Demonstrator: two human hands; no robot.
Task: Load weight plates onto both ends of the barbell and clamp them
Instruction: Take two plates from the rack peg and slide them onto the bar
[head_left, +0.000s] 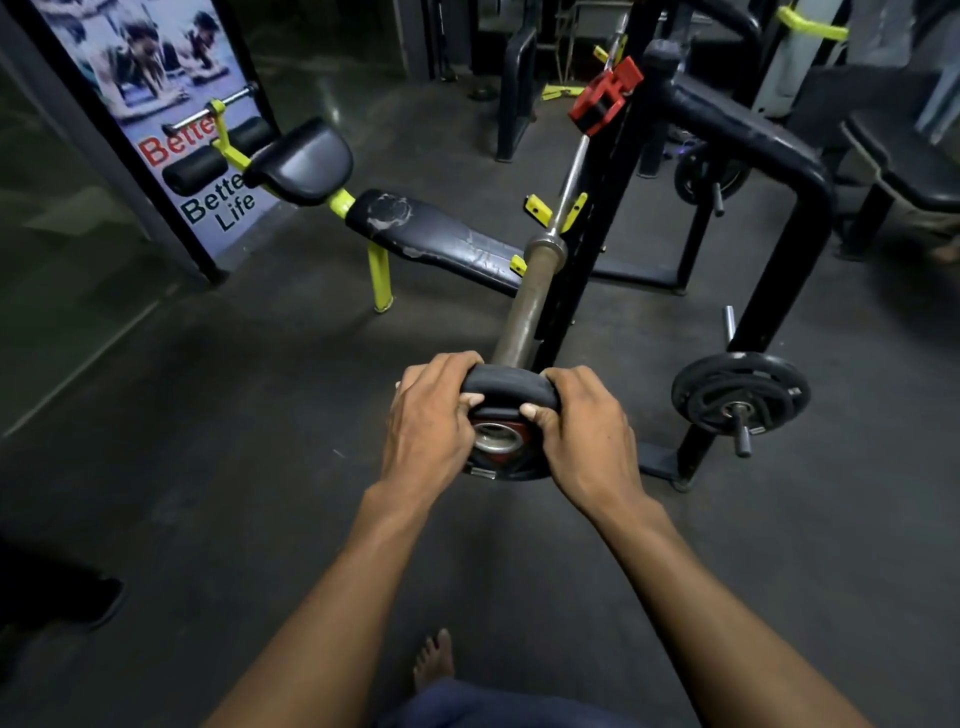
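- A small black weight plate (506, 387) sits at the near tip of the barbell (530, 301), its bore just over the sleeve end, so this step looks barely begun.
- The left hand (428, 421) and right hand (582, 431) grasp the plate's rim from either side, fingers curled over the edge and thumbs pressed on its near face.
- Past the plate, the near sleeve is bare up to its collar: nothing is loaded there yet.
- A red clamp (605, 96) sits far up the barbell, well apart from the plate; whether the far end carries plates cannot be told.
- More plates (740, 389) hang on a storage peg to the right of the barbell's near end.
- The barbell's long axis runs away from the person, leaning up and slightly right; the plate faces the person, square to that axis.
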